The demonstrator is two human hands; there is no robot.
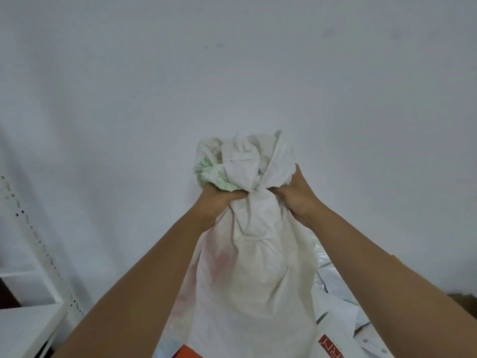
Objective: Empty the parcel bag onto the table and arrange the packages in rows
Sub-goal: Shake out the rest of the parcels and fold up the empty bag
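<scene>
A big white woven parcel bag hangs in front of me, held high against a pale wall. My left hand and my right hand both grip its bunched end, which crumples above my fists and shows faint green print. The bag's body drops down between my forearms. White and grey plastic packages lie below at the right, one with an orange-red label. An orange package edge peeks out under the bag at the bottom.
A white metal shelving rack with a perforated upright stands at the left. The plain pale wall fills the upper view. A brown edge shows at the far right.
</scene>
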